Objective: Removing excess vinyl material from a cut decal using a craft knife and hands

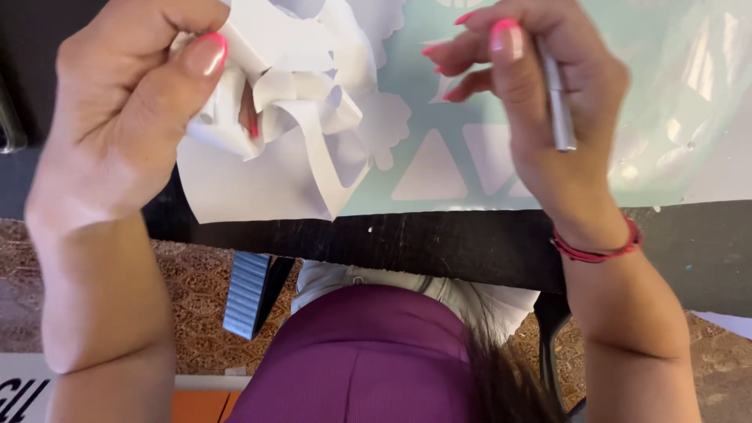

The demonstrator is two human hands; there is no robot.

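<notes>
Left hand [117, 117] is curled closed around a crumpled wad of white peeled-off vinyl sheet [274, 133], thumb pressing it into the palm; the wad hangs over the near edge of the black worktable [439, 243], with one loose flat flap draped over that edge.

Right hand [540, 102] pinches a slim silver metal pick tool [558, 102] between thumb and forefinger — the other fingers are spread loosely, tips resting on the pale mint-green backing sheet [627, 70] with white cut shapes. I cannot see the tool tip.

Handling, as I judge it: the white waste is very light, limp, likely tacky on one side, tears easily and sticks to itself — best held by the bunched mass, not the thin strips. The backing sheet is flat, thin and flexible, glossy so probably slippery; press it flat near the cut you're working.

Around: white triangle cutouts [431, 168] on the backing sheet, between the hands near the table edge. Red cord bracelet [599, 249] on the right wrist. Below the table: purple garment [360, 360], patterned brown floor [196, 290], a grey ribbed object [244, 294] I can't identify.

In the way: the draped flap covers the left part of the backing sheet.
</notes>
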